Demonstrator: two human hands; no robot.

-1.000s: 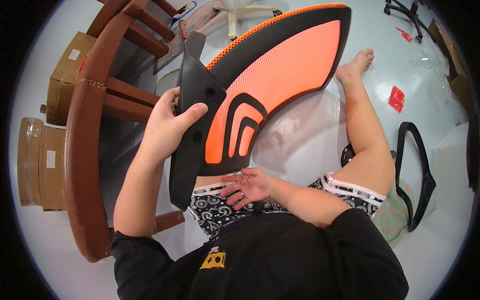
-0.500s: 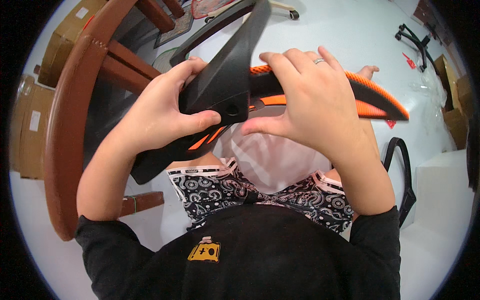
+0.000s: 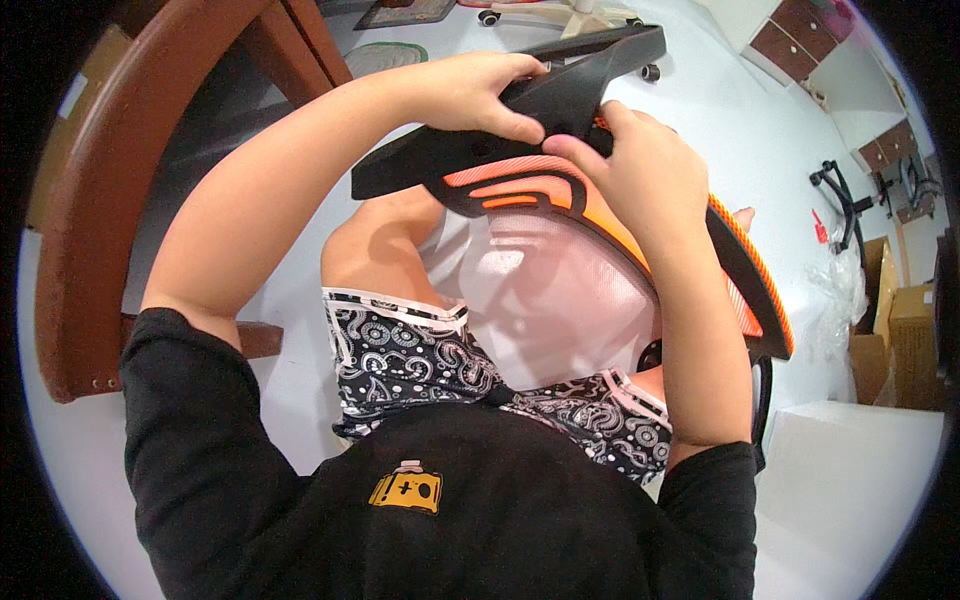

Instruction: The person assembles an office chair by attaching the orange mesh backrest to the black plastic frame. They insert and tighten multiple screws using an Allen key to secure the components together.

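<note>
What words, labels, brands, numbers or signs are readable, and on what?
Readable words or numbers: none.
Yellow rectangular print on the black fabric T-shirt: a plus-shaped mark.
White paper label on the brown cardboard box: too small and blurred to read.
Orange-and-black mesh panel: no visible lettering.

You're in a black short-sleeved T-shirt (image 3: 560, 510) here, yellow bottle-like print (image 3: 408, 490) up front, black-and-white paisley shorts (image 3: 400, 350) with pale hems below
</note>
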